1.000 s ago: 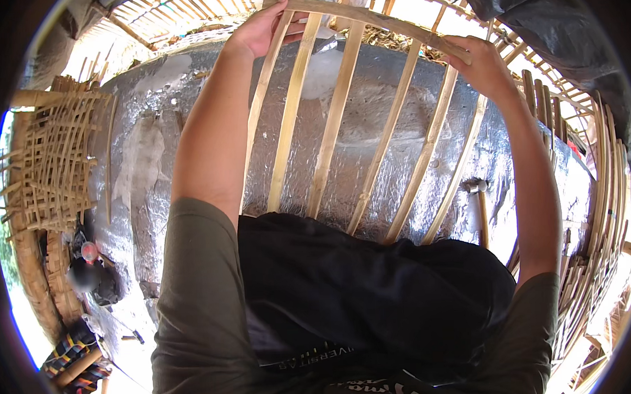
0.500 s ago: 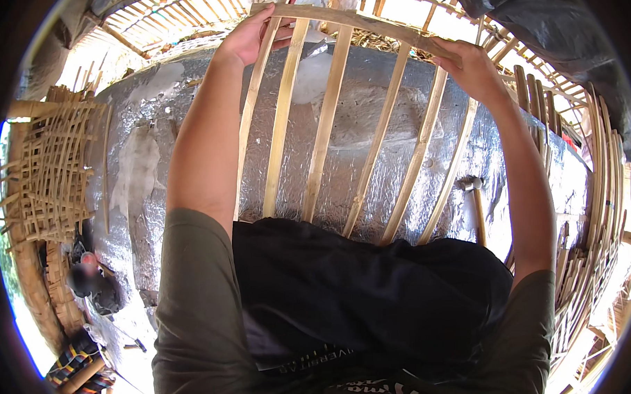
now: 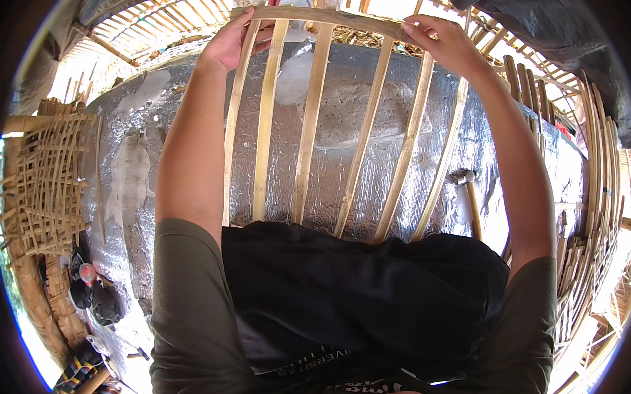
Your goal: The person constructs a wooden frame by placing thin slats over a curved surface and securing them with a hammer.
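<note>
Slatted wooden frame, held at its far end by two bare hands: a pale crossbar point(image 3: 323, 16) with six narrow slats point(image 3: 312, 107) running from its side toward the wearer, near ends hidden behind dark cloth point(image 3: 374, 285). Located centrally, above a foil-covered surface point(image 3: 260, 199). Left hand point(image 3: 228, 46): thumb over the crossbar's left end, fingers loosely spread behind. Right hand point(image 3: 449, 45): thumb and forefinger pinching the bar toward its right end; whether the bar continues beneath the palm cannot be told. Step in hand, by judgement: handling and steadying the frame; the next move seems to call for matched grips at both ends, keeping the slats from twisting. Adjacent: hammer point(image 3: 471, 204), lying right of the slats, untouched; woven panel point(image 3: 47, 182), far left.
</note>
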Motion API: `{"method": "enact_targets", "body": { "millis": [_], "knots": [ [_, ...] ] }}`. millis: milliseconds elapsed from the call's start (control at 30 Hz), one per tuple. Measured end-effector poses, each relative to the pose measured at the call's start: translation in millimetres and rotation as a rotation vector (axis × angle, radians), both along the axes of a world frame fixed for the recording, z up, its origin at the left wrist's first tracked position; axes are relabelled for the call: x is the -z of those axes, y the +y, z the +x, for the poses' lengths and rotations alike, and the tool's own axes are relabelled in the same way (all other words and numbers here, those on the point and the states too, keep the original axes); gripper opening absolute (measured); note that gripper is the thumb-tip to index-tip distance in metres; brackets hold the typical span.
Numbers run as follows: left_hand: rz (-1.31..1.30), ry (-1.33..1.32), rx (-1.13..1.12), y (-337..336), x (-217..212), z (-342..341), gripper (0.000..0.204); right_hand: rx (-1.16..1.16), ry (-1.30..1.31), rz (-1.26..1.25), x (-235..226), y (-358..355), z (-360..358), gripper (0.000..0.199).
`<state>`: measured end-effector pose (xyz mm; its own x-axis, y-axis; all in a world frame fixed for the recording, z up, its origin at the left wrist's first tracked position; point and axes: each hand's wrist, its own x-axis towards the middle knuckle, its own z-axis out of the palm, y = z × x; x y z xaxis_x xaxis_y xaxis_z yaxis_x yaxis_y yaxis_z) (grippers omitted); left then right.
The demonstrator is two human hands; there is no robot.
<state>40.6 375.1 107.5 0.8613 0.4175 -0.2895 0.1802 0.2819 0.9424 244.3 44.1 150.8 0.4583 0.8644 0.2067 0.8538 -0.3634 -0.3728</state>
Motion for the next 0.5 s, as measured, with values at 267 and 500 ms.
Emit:
{"method": "enact_targets", "body": {
  "millis": [267, 500],
  "knots": [
    [-0.006, 0.016, -0.006, 2, -2, -1, 0.044, -0.022, 0.368, -0.136, 5, 31, 25, 0.041],
    [0.017, 0.023, -0.014, -6, -6, -1, 0.047, 0.104, 0.157, -0.429, -1, 25, 44, 0.096]
  ]
}}
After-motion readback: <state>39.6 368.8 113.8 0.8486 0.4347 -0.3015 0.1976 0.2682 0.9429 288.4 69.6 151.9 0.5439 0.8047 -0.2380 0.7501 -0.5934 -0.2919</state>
